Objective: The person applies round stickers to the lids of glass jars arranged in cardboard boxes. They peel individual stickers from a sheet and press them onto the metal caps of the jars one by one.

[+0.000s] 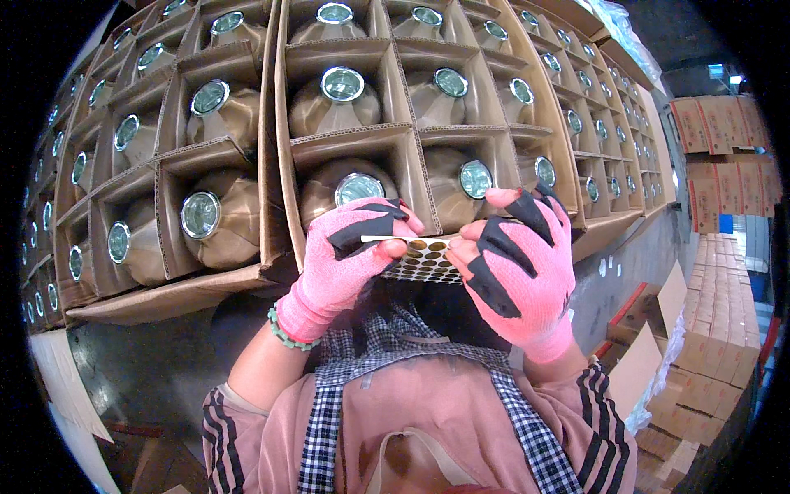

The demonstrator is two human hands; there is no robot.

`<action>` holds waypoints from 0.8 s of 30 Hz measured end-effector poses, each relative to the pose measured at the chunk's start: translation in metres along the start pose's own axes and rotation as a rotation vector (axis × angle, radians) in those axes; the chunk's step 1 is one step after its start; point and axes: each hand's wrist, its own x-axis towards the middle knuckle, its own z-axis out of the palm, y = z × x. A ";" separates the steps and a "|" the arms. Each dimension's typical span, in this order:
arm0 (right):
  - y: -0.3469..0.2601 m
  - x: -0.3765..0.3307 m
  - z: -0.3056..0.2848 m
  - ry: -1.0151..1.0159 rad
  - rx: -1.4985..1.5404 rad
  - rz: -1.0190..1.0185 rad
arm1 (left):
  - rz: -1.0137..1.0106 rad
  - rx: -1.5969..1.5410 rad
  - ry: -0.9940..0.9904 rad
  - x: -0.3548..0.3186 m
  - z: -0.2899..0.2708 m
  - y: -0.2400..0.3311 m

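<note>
Both my hands wear pink gloves with black patches and bare fingertips. Between them is a white sticker sheet (424, 265) with rows of round gold stickers. My left hand (354, 247) pinches the sheet's upper left, where a white strip of its edge stands out. At the sheet's right edge, my right hand (518, 263) grips it with thumb and fingers. Just beyond my hands stands an open cardboard box (280, 165) with dividers. A glass bottle (360, 189) lies behind my left hand, and another bottle (476, 179) shows its round mouth near my right fingertips.
More divided boxes of bottles stand left (107, 309) and right (613, 222). Stacked cartons (716, 329) line the far right, with further cartons (716, 123) behind. Open cardboard flaps (646, 370) and plastic film lie lower right. Grey floor (148, 370) shows at the left.
</note>
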 end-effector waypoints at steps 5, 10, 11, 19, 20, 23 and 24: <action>0.000 -0.001 -0.001 -0.014 -0.016 -0.009 | -0.031 -0.060 0.013 0.000 0.000 0.002; 0.016 -0.006 -0.018 0.085 0.263 0.166 | -0.094 -0.125 0.034 0.001 0.000 0.002; 0.030 -0.010 -0.032 0.150 0.270 0.217 | -0.123 -0.170 -0.006 0.004 0.002 0.000; 0.159 -0.071 0.007 -0.253 -0.225 0.430 | -0.151 -0.110 -0.174 0.006 0.005 0.001; 0.156 -0.070 0.015 -0.318 -0.210 0.412 | -0.176 -0.124 -0.162 0.005 0.005 0.001; 0.153 -0.066 0.033 -0.463 -0.230 0.323 | -0.189 -0.141 -0.116 0.002 0.004 0.001; 0.155 -0.065 0.035 -0.503 -0.250 0.289 | -0.184 -0.145 -0.111 0.003 0.004 0.001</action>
